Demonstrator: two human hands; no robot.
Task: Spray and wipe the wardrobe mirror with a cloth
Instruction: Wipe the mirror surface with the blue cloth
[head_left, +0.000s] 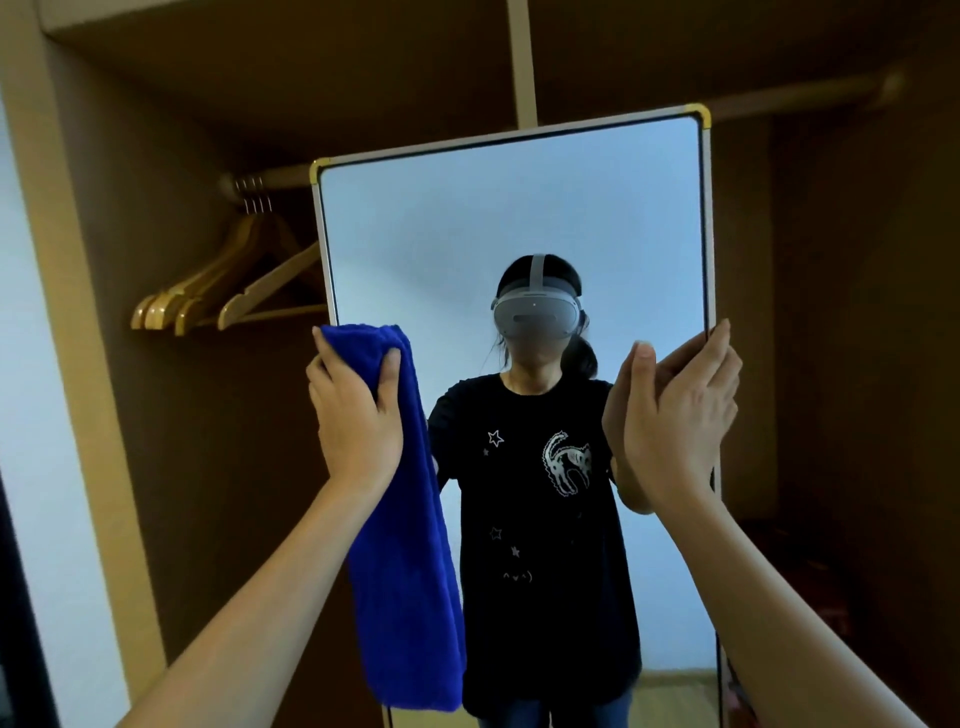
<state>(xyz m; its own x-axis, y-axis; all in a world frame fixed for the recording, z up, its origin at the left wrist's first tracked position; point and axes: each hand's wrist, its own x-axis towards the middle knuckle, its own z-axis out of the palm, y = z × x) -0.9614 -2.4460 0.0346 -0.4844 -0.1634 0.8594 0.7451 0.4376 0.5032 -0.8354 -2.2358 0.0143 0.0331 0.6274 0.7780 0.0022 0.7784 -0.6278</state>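
A tall mirror (467, 218) with a pale frame and gold corner caps stands inside the open wardrobe. It reflects a person in a black T-shirt. My left hand (356, 415) grips the top of a blue cloth (405, 571) against the mirror's left edge. The cloth hangs down in a long fold over the glass. My right hand (680, 415) holds the mirror's right edge, thumb on the glass and fingers round the frame. No spray bottle is in view.
Several wooden hangers (228, 291) hang on a rail at the upper left, just left of the mirror. The wardrobe's brown back panel (831, 312) and a side post (67, 312) surround the mirror. A dark object sits low at the right.
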